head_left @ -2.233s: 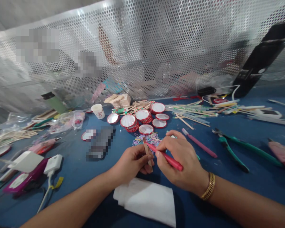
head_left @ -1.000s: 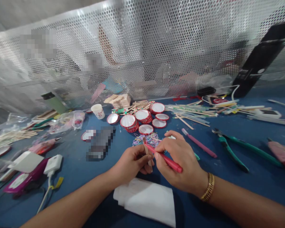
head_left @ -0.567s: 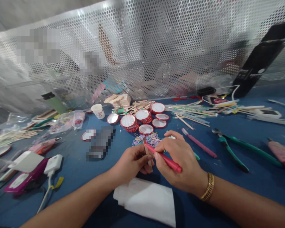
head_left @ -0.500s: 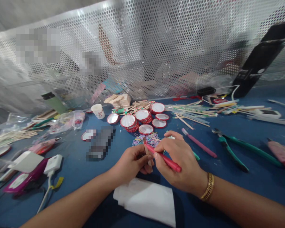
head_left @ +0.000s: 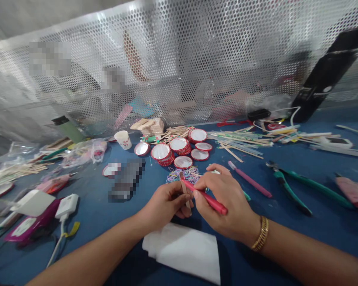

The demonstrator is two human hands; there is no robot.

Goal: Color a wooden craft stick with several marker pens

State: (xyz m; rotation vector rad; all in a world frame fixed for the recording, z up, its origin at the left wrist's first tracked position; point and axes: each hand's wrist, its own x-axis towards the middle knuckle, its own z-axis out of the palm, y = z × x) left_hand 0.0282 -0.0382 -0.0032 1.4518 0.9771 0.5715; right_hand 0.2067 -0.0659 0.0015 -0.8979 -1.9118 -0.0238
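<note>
Between the fingers and thumb of my left hand (head_left: pixel 170 200) is a flat wooden craft stick (head_left: pixel 184 186), held upright with a darkened reddish-brown top end. My right hand (head_left: pixel 222 198) is closed round a pinkish-red marker pen (head_left: pixel 210 201), its tip against or very near the upper part of the stick. Just beyond the fingertips lies a heap of small pastel rubber bands (head_left: pixel 186 174). Under my wrists, a folded white cloth or paper (head_left: pixel 185 250) rests on the blue table (head_left: pixel 122 234).
Red-rimmed round mirrors (head_left: pixel 161 151) stand in stacks ahead, with a paper cup (head_left: pixel 123 140) and wooden sticks behind. A dark phone (head_left: pixel 127 178) lies left. To the right are a pink pen (head_left: pixel 253 182) and green-handled pliers (head_left: pixel 289 190). A perforated metal screen (head_left: pixel 197 59) closes the back.
Almost nothing differs. Both hands keep their hold on the stick and the marker pen, with only a very slight shift at the pen.
</note>
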